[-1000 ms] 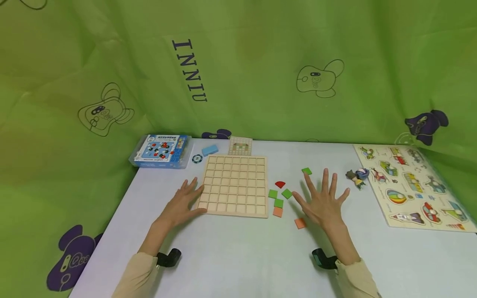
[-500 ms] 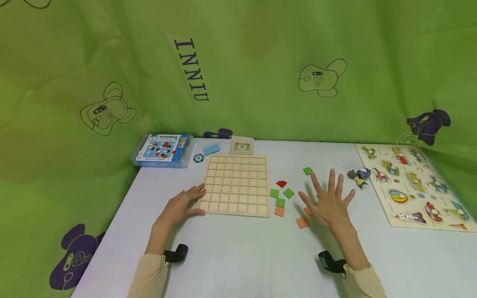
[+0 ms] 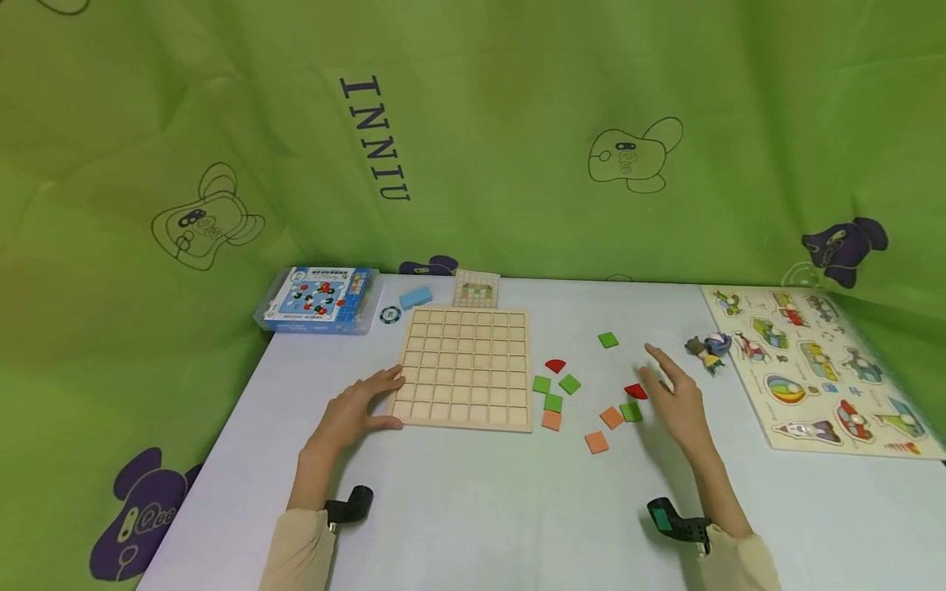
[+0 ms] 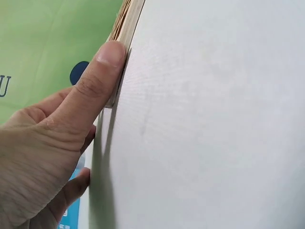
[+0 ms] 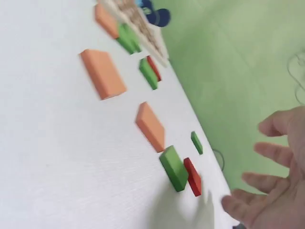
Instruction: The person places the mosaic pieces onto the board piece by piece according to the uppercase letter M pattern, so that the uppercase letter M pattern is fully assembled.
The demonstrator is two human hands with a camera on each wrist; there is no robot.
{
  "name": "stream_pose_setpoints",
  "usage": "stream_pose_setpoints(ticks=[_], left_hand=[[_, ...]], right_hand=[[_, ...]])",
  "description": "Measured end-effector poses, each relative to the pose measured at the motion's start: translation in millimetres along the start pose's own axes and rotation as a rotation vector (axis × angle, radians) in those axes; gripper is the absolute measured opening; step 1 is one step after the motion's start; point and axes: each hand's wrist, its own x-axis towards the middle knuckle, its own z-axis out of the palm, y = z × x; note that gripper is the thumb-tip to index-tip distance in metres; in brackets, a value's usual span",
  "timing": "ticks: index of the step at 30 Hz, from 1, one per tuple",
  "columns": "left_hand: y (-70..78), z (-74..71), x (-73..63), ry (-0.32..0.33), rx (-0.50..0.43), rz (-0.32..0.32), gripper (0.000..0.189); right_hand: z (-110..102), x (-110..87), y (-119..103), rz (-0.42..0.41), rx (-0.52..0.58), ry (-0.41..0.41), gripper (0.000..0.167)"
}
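Observation:
A pale wooden grid board (image 3: 468,361) lies flat on the white table. My left hand (image 3: 351,410) holds its near left corner, thumb along the front edge and fingers at the left side. In the left wrist view the thumb (image 4: 90,88) presses the board's edge (image 4: 127,28). My right hand (image 3: 678,406) hovers above the table, fingers loosely bent and holding nothing. Just left of it lie a red quarter-round piece (image 3: 636,391), a green square tile (image 3: 631,411) and an orange square tile (image 3: 611,418). Several more green and orange tiles and a red piece (image 3: 555,366) lie nearer the board.
Behind the board stand a small pattern card (image 3: 476,290), a blue block (image 3: 416,297) and a round chip (image 3: 390,315). A boxed set (image 3: 318,300) sits at the back left. Small figurines (image 3: 709,351) and a picture puzzle board (image 3: 820,373) lie right. Green cloth hangs behind.
My right hand has moved right and turned from spread palm-down to side-on, uncovering a red, a green and an orange piece. My left hand has drawn its spread fingers in to the board's corner.

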Motion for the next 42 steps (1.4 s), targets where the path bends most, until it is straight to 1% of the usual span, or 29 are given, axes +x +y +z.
stream_pose_setpoints(ticks=[2,4,7,12,15,19,22,25,28,32,36,40,42], left_hand=[[-0.3,-0.8,-0.4,0.004,-0.023,-0.011,0.076],[-0.3,-2.1,-0.7,0.009,-0.042,-0.029,0.075],[0.7,-4.3,0.4,0.012,-0.054,-0.044,0.075],[3.7,-4.8,5.0,0.006,-0.059,-0.035,0.074],[5.1,-3.0,8.0,0.0,-0.058,-0.043,0.074],[4.5,-1.8,9.5,-0.007,-0.042,-0.054,0.074],[4.1,-2.4,10.2,-0.007,-0.038,-0.057,0.074],[3.8,-3.0,10.7,-0.008,-0.03,-0.063,0.074],[2.4,-3.2,10.6,-0.007,-0.022,-0.066,0.074],[2.3,-4.3,9.6,-0.003,-0.031,-0.056,0.074],[3.9,-4.7,8.9,-0.009,-0.034,-0.042,0.073],[5.0,-4.6,9.4,-0.011,-0.031,-0.04,0.072],[5.8,-4.3,10.0,-0.016,-0.03,-0.044,0.073]], right_hand=[[-2,1.0,2,0.025,0.063,-0.028,0.047],[-4,2.0,6,0.04,0.09,-0.066,0.047],[-7,2.7,14,0.04,0.099,-0.12,0.047],[-15,1.1,29,-0.011,0.047,-0.187,0.046],[-22,2.0,37,-0.045,0.007,-0.234,0.047],[-29,7.0,47,-0.063,0.007,-0.301,0.047],[-30,12.1,51,-0.071,0.062,-0.328,0.045],[-29,17.0,51,-0.089,0.159,-0.327,0.043],[-22,22.2,46,-0.113,0.246,-0.317,0.041],[-4,31.3,34,-0.137,0.315,-0.322,0.038],[21,40.9,17,-0.13,0.364,-0.377,0.036],[42,50.1,4,-0.105,0.324,-0.459,0.038],[49,54.2,0,-0.101,0.269,-0.467,0.038]])
